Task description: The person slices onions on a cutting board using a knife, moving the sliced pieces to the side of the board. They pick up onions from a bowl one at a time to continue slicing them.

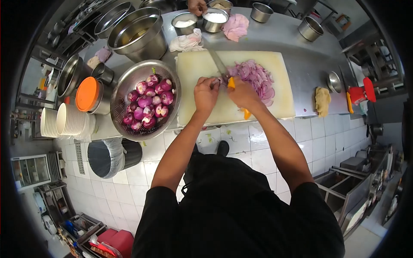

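My right hand [244,95] is wrapped round the yellow handle of a knife [218,63], whose blade points away from me over the cutting board [193,64]. Beside the blade, on its left, my left hand [206,94] has its fingers curled on a piece of red onion [220,81], mostly hidden by the fingertips. A heap of sliced red onion [254,79] lies on the board, right of the knife. Left of the board stands a steel colander [118,90] holding several peeled whole red onions [146,101].
Behind the colander stands a large steel pot [144,43]. An orange-lidded container [87,93] and stacked white cups [71,119] are at left. Another person's hand [198,6] reaches a bowl of white stuff [215,18]. A cloth [322,102] and red-and-yellow tool [360,92] lie right.
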Demonstrator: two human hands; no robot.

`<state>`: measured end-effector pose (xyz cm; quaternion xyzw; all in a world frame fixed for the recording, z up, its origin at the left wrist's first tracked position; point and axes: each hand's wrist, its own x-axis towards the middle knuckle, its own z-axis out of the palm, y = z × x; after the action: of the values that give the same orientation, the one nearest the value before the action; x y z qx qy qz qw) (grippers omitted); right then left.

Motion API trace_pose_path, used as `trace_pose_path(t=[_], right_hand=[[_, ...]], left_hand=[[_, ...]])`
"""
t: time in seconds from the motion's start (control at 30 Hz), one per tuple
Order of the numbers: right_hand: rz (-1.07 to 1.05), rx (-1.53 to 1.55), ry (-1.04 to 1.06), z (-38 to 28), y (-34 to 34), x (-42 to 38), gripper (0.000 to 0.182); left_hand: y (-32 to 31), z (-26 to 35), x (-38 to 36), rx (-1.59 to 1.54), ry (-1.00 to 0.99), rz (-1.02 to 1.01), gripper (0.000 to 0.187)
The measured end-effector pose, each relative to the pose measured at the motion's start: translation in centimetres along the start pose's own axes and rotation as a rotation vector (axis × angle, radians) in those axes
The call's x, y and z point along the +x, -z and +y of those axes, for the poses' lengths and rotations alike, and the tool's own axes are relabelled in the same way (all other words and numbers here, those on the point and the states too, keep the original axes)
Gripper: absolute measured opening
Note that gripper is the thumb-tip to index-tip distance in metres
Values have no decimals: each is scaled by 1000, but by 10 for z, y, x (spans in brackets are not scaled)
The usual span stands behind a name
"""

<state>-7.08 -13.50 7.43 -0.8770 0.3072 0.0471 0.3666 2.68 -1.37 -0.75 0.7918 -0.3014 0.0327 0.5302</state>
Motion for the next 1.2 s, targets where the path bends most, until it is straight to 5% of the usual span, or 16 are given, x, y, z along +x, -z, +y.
trace_pose_path(t=[0.13,0.27,0.33,0.53,0.63,0.9,1.0,1.2], right_hand=[[98,-12,55,3,-5,-2,33],[-77,332,-92,-35,-19,-35,29],[17,205,81,-16,-51,-37,29],[163,73,99,15,-64,-42,36],[175,79,8,37,-52,-39,40],[218,151,-52,50,-35,-34,35],[241,175,-33,41,-35,-40,35],[317,154,16,17,-47,-57,36]], left_hand=[[23,13,-15,38,-174,-11,25],[82,65,-33,-8,-32,-160,24],[107,76,-35,-31,23,-187,24],[202,51,-36,147,113,-117,28],[237,13,-29,351,8,-16,37],[249,-44,24,825,138,-319,56],[242,-44,42,883,235,-462,53],[258,-34,53,687,170,-393,50]])
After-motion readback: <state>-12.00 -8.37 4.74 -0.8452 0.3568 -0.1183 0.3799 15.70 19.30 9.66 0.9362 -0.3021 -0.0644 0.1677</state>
